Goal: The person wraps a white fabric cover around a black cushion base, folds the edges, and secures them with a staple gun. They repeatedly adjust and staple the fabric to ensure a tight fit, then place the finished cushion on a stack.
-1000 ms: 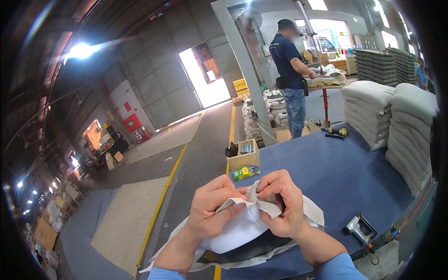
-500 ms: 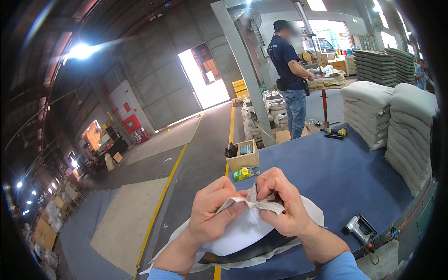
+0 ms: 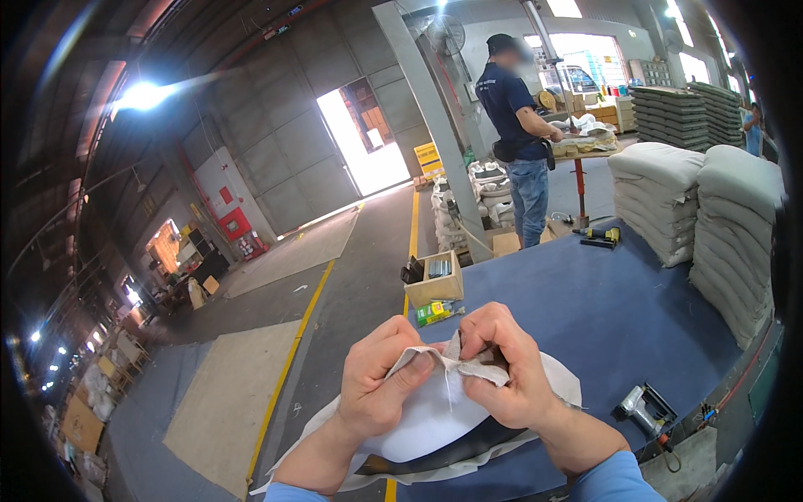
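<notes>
My left hand and my right hand both pinch the edge of a light grey fabric piece, lifted between them. From the pinched seam a loose white thread hangs down. Below my hands lies a rounded panel with a white surface, a dark band along its near side and pale cloth sticking out around its rim. It rests on the blue-covered table. The inner fingertips of my right hand are partly hidden by the folded fabric.
A silver staple gun lies at right, a yellow-black one farther back. Beyond my hands stand a wooden box of staple strips and a green-yellow packet. Stacked beige cushions line the table's right side. A person works behind.
My hands keep their pinch on the fabric in nearly the same place. The fabric edge and the hanging thread have shifted slightly.
</notes>
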A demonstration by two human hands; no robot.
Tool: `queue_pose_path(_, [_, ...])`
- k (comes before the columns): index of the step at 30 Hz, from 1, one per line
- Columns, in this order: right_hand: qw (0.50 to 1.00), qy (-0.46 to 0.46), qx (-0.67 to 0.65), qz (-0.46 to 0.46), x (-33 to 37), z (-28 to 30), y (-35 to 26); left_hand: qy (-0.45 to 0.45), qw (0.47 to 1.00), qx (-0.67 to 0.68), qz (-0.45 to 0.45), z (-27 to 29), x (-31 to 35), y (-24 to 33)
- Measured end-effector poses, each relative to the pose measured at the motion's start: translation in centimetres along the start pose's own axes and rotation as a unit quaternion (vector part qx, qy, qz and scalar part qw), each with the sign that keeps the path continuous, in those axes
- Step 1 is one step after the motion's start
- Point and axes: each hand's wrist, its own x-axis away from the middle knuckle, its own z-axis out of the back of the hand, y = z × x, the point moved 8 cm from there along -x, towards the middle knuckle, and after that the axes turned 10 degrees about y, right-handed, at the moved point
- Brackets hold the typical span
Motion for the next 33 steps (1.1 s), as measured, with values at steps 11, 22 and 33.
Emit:
queue_pose_path(11, [0.992, 0.037, -0.01, 0.119, 0.1, -0.4, -1.3, 0.021, 1.0, 0.011, -0.009, 1.3, 1.5, 0.5])
queue_pose_path(22, [0.993, -0.036, -0.074, 0.08, 0.0, -1.7, -0.7, -0.005, 0.987, -0.09, -0.136, 0.8, 2.9, 3.1])
queue_pose_path(33, [0.992, -0.063, -0.099, -0.036, -0.3, -1.6, -0.2, -0.016, 0.983, -0.117, -0.138, 0.1, 2.1, 4.0])
